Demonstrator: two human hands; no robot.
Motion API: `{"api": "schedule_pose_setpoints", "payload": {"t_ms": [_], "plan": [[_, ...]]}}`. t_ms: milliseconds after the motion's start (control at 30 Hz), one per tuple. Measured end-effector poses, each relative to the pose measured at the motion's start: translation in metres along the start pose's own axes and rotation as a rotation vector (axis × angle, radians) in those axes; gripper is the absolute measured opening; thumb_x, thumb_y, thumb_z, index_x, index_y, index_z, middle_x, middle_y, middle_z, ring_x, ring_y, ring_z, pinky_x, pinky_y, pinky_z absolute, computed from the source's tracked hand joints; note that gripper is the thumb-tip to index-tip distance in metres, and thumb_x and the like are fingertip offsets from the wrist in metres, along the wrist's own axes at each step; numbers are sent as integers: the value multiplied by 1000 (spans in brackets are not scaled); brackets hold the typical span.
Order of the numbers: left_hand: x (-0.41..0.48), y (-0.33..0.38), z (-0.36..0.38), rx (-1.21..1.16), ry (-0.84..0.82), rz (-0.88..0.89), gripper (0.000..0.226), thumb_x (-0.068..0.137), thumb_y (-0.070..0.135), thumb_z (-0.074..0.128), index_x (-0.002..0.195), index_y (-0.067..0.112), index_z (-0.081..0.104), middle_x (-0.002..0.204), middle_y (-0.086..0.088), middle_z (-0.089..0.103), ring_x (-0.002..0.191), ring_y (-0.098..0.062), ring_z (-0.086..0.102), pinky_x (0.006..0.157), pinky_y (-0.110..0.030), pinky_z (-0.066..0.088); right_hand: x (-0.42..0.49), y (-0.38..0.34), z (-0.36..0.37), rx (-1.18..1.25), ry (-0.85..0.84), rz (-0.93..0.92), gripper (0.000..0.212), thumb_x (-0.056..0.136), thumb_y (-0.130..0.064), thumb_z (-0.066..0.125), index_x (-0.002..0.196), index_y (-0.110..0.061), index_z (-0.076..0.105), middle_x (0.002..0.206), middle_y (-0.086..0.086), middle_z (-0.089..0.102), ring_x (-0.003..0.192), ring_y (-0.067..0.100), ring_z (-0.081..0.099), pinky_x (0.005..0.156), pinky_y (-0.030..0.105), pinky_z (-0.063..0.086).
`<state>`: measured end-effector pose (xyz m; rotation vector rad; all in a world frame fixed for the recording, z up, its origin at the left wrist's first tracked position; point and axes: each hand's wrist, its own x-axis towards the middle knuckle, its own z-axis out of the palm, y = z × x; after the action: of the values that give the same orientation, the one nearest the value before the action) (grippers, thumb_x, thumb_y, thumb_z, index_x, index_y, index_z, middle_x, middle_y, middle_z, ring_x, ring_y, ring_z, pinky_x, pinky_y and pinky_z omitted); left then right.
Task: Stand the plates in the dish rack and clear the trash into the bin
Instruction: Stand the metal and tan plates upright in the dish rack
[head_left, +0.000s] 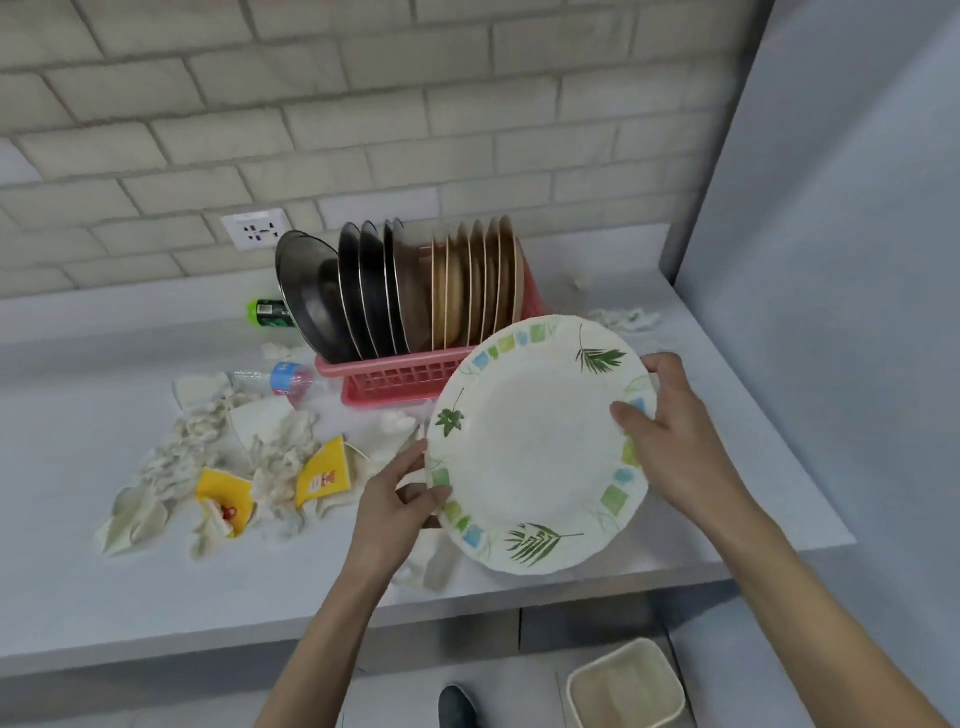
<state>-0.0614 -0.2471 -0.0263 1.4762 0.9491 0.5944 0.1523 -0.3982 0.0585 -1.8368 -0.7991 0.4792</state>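
Down at floor level, the bin (607, 660) sits open below the worktop's (130, 597) near edge, off to the right. Coming up, both hands are on the plate (535, 441). The left hand (400, 493) pinches the lower-left rim, and the right hand (670, 431) curls round the right rim with its thumb on the face. The plate hangs tilted over the worktop's front right, just in front of the dish rack (400, 379). It looks light and thin with a wavy rim, so it is likely to flex. Holding it at opposite rims suits it, with no hard squeeze.

To the left, crumpled paper (208, 431) and yellow wrappers (322, 470) sprawl, and a bottle (275, 376) lies beside the rack. The rack looks packed, with dark plates (363, 291) on the left and tan plates (478, 291) on the right. Any free slot at its right end is hidden. The side wall (831, 260) crowds the right, so I'd come in from the front and above.
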Motion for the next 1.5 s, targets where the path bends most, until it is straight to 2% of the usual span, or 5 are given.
{"api": "schedule_pose_setpoints", "payload": {"t_ms": [267, 500, 767, 967, 1500], "plan": [[69, 29, 60, 225, -202, 174, 49, 92, 8, 63, 132, 36, 56, 115, 17, 68, 95, -5, 68, 66, -24, 58, 51, -26, -53, -269, 152, -125, 26, 93, -7, 49, 107, -24, 37, 84, -8, 58, 70, 3, 56, 55, 19, 39], [144, 32, 75, 755, -198, 468, 58, 91, 15, 64, 146, 16, 46, 148, -1, 49, 135, -18, 45, 114, -33, 36, 111, -52, -57, -483, 196, -194, 22, 92, -3, 45, 104, -17, 32, 77, -4, 51, 72, 21, 47, 55, 34, 28], [171, 13, 64, 967, -205, 589, 65, 90, 21, 62, 151, 17, 39, 156, 2, 38, 143, -16, 34, 118, -33, 19, 185, -86, -30, -659, 229, -210, 21, 88, 3, 41, 105, -7, 35, 69, 2, 42, 58, 13, 35, 49, 33, 26], [191, 11, 53, 937, -222, 620, 62, 90, 19, 61, 148, 19, 42, 152, 4, 43, 139, -14, 39, 120, -35, 19, 234, -93, 4, -707, 219, -241, 43, 88, 5, 37, 130, 5, 32, 79, 10, 48, 71, 30, 49, 63, 41, 44], [196, 4, 46, 857, -236, 638, 62, 95, 24, 58, 152, 26, 34, 155, 12, 37, 142, -6, 30, 118, -22, -2, 284, -50, 86, -854, 120, -370, 58, 86, 8, 38, 142, 9, 22, 84, 24, 60, 74, 42, 61, 58, 37, 36]]}}
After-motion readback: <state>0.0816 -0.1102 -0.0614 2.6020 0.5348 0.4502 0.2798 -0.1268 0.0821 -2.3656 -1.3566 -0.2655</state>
